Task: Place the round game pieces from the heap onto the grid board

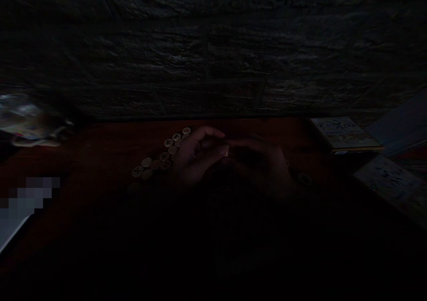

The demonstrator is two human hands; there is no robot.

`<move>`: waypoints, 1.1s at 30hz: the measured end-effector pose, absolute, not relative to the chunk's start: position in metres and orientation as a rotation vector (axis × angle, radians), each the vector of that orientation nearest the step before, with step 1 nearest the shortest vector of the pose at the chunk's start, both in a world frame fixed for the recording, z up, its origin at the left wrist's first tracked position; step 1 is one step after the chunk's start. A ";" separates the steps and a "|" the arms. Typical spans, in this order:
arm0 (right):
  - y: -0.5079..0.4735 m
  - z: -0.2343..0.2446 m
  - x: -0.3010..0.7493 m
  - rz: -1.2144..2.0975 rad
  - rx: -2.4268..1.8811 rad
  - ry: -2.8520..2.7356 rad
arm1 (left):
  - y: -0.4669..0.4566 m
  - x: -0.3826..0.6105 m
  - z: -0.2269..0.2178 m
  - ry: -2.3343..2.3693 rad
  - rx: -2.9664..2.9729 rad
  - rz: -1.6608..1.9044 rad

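Observation:
The scene is very dark. My left hand [196, 156] and my right hand [267, 163] meet over a reddish table [100, 158], fingertips touching around a small pale piece [226, 150] pinched between them. Left of my left hand lie several round pale discs [163, 156] with dark marks, spread in a loose line. One more disc [304, 179] lies by my right wrist.
A rough dark brick wall [213, 47] rises behind the table. Two printed boxes or booklets [343, 134] [393, 185] lie at the right. A crumpled plastic bag [23, 118] sits at the far left. A pale flat sheet [10, 232] lies at the left edge.

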State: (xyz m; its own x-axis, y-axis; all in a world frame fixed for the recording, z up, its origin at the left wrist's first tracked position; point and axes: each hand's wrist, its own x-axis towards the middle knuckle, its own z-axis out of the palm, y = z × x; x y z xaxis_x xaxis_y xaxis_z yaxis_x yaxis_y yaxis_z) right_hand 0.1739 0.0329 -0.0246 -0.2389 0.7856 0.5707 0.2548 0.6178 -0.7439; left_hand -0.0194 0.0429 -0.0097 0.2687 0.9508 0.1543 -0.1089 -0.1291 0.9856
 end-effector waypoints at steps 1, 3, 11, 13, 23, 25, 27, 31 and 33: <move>0.033 -0.025 0.174 0.638 -0.860 -1.783 | 0.043 -0.019 -0.010 0.863 1.354 1.136; 0.033 -0.025 0.174 0.649 -0.881 -1.767 | 0.042 -0.019 -0.010 0.864 1.337 1.128; 0.032 -0.024 0.174 0.687 -0.875 -1.770 | 0.042 -0.020 -0.011 0.888 1.370 1.159; 0.032 -0.024 0.174 0.689 -0.879 -1.770 | 0.042 -0.020 -0.011 0.890 1.355 1.141; 0.031 -0.022 0.174 0.671 -0.894 -1.765 | 0.042 -0.020 -0.014 0.812 1.315 1.136; 0.031 -0.022 0.174 0.668 -0.872 -1.764 | 0.043 -0.019 -0.014 0.808 1.320 1.149; 0.032 -0.023 0.174 0.659 -0.867 -1.771 | 0.043 -0.019 -0.014 0.826 1.327 1.148; 0.033 -0.023 0.173 0.675 -0.887 -1.759 | 0.042 -0.020 -0.013 0.849 1.361 1.125; 0.033 -0.023 0.173 0.683 -0.887 -1.761 | 0.042 -0.021 -0.013 0.833 1.363 1.130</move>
State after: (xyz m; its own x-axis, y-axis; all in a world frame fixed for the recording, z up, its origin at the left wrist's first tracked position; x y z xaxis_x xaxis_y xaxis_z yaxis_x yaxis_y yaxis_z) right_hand 0.1727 0.0327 -0.0230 -0.2237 0.8202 0.5265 0.2512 0.5705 -0.7820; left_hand -0.0205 0.0418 -0.0130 0.2913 0.9433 0.1594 -0.1263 -0.1272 0.9838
